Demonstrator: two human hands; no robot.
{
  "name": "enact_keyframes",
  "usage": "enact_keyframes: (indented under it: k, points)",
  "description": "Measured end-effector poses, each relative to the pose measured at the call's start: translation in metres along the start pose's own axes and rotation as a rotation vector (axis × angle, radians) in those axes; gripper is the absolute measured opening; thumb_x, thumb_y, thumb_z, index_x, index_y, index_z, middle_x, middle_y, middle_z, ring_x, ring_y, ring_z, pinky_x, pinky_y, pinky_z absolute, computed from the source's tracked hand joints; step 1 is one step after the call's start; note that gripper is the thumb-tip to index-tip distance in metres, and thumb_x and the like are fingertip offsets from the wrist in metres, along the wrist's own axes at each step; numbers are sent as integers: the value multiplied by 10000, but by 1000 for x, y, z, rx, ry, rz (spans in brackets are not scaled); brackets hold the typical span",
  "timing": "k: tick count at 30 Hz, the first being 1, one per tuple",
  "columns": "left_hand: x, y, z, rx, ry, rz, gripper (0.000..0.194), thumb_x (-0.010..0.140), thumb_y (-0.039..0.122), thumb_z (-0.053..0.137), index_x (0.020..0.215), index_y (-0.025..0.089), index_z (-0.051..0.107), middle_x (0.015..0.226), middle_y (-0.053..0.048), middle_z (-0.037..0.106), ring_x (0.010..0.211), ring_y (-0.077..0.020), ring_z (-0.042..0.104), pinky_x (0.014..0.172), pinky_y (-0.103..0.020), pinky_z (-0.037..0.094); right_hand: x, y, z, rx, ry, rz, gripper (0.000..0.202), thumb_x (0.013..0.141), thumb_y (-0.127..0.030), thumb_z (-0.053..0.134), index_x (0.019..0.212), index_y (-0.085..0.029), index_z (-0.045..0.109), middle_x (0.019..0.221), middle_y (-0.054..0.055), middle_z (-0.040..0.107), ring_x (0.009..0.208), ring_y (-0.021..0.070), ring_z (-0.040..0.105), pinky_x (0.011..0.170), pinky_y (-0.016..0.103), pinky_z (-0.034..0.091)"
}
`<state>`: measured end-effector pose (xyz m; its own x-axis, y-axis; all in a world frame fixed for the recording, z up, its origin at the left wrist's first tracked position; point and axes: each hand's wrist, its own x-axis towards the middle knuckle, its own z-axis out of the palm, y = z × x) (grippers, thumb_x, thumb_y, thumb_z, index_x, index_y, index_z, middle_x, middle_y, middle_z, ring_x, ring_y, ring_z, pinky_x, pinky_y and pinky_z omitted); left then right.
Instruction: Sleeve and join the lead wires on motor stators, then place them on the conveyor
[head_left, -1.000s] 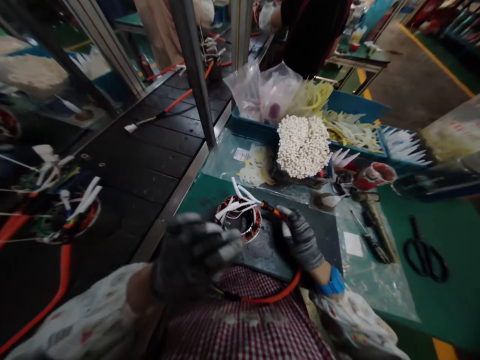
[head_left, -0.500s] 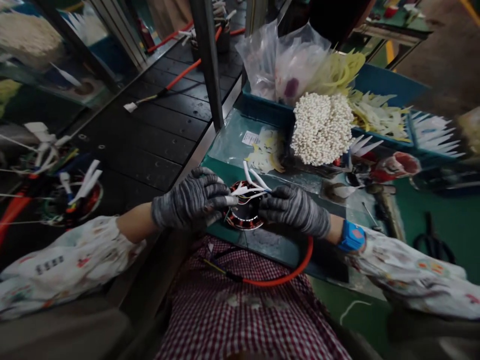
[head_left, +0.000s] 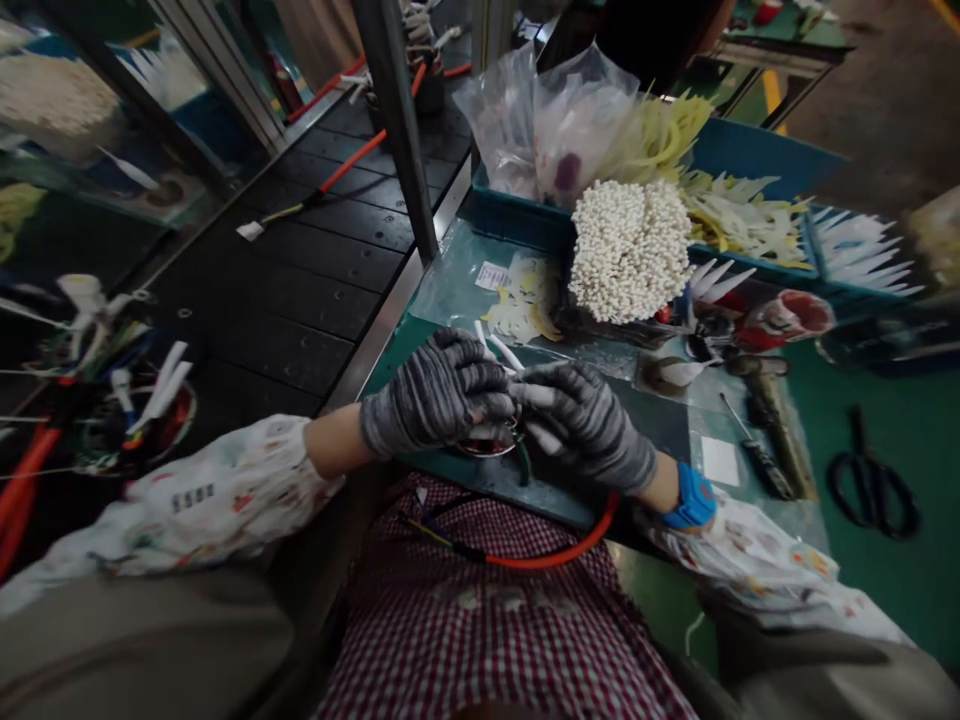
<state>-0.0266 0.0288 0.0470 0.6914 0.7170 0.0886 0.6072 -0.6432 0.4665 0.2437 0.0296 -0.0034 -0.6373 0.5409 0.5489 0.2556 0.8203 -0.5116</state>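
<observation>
Both hands wear grey striped knit gloves and meet over a round motor stator (head_left: 484, 447) with copper windings on the green bench. My left hand (head_left: 442, 392) lies across its top, fingers curled round the thin wires and hiding most of the ring. From the right, my right hand (head_left: 589, 420) pinches the wires with thumb and forefinger close to the left fingertips. White sleeves (head_left: 508, 352) stick up behind the fingers. An orange-sheathed cable (head_left: 555, 558) loops below my right wrist, over the checked apron. What exactly the fingertips grip is partly hidden.
Beyond the hands stand a bundle of white tubes (head_left: 630, 250) and a blue bin (head_left: 517, 215) with yellow sleeves. A screwdriver (head_left: 761, 455), a hammer (head_left: 780, 430) and black scissors (head_left: 871, 480) lie right. A metal post (head_left: 397, 130) borders the slatted conveyor (head_left: 300, 290); more stators sit left.
My left hand has moved right, over the stator, and now closes on the wires beside my right hand. The right fingers have come round into a pinch. The view has shifted slightly.
</observation>
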Motion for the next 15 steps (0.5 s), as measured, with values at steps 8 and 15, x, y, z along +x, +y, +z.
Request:
enact_keyframes:
  k: [8, 15]
  points:
    - [10, 2, 33, -180, 385, 132, 314, 1082, 484, 693, 1081, 183, 784, 1105, -108, 838, 1074, -250, 780, 1105, -454, 569, -11, -34, -25, 105, 96, 104, 175, 1081, -308, 739, 1244, -360, 776, 969, -6, 814, 828, 194, 795, 750, 322, 661]
    - [15, 15, 34, -98, 287, 134, 215, 1124, 312, 606, 1211, 261, 795, 1227, -28, 863, 1297, -229, 763, 1399, -532, 327, -23, -44, -41, -17, 146, -94, 180, 1106, -292, 702, 1059, -265, 874, 863, -4, 854, 773, 153, 815, 728, 239, 674]
